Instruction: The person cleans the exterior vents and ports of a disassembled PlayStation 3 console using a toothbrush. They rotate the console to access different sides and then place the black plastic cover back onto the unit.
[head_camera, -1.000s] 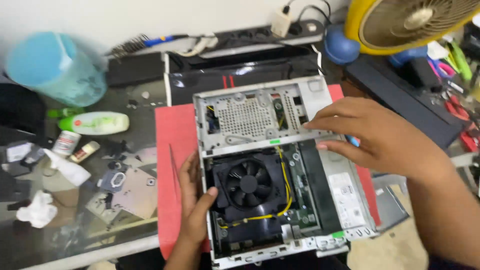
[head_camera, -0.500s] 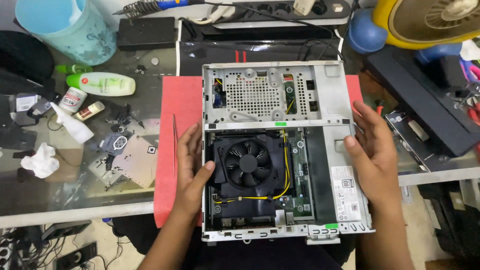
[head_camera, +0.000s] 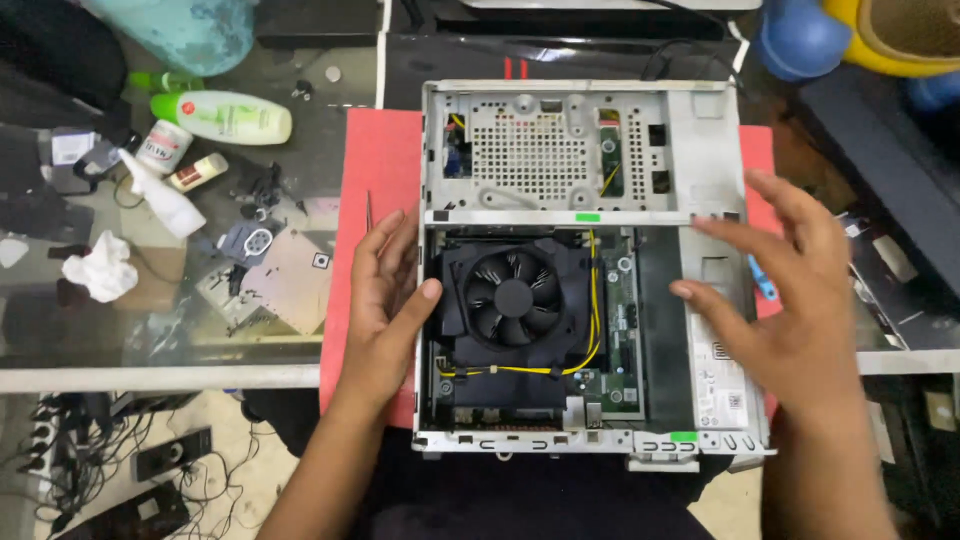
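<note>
Both hands frame an opened grey metal desktop computer case (head_camera: 700, 160) lying on a red mat (head_camera: 375, 170) at the tabletop's front edge.

The left hand (head_camera: 385, 300) rests open against the case's left wall, thumb by the black round cooling fan (head_camera: 513, 298). The right hand (head_camera: 790, 300) lies open, fingers spread, over the case's right side. A green plastic bottle (head_camera: 225, 116) lies toward the table's back left corner.
</note>
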